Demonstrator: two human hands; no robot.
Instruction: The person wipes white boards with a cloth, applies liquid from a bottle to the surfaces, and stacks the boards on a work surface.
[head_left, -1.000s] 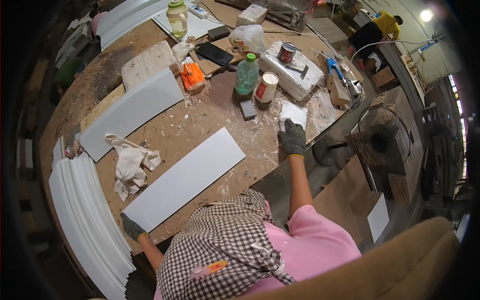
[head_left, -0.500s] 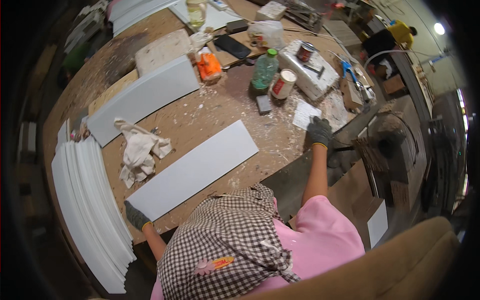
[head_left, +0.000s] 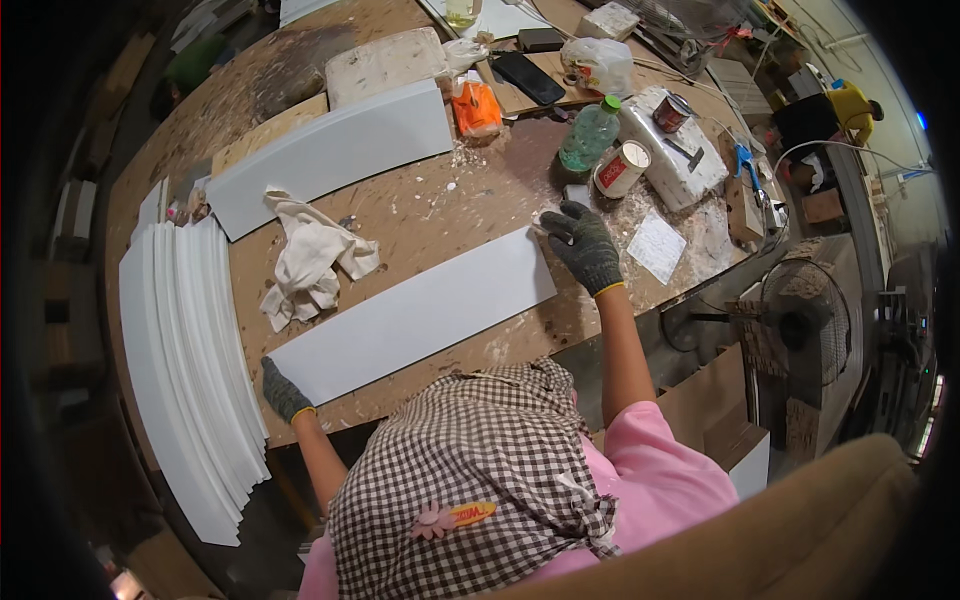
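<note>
A long white board [head_left: 415, 318] lies flat and slanting across the near part of the worktable. My left hand [head_left: 287, 390], in a dark grey knit glove, grips the board's left end, its thumb side along the edge. By the far right corner of the board is my right hand [head_left: 583, 248], gloved alike, fingers apart and slightly bent. A small pale bit shows at its fingertips; whether the hand touches it cannot be made out. Just beyond those fingers a small grey block [head_left: 577, 193] is partly hidden. A crumpled cream rag [head_left: 310, 250] lies beyond the board.
Stacked white boards [head_left: 185, 370] stand at the left; more white boards [head_left: 335, 155] lie behind the rag. Toward the far right are a green bottle [head_left: 590, 135], a white can [head_left: 622, 168], a paper sheet [head_left: 657, 246] and a phone [head_left: 528, 78]. A fan [head_left: 805, 320] stands right.
My right hand has moved left from the paper sheet to the board's right end. My left hand stays at the left end. The whole view has shifted a little.
</note>
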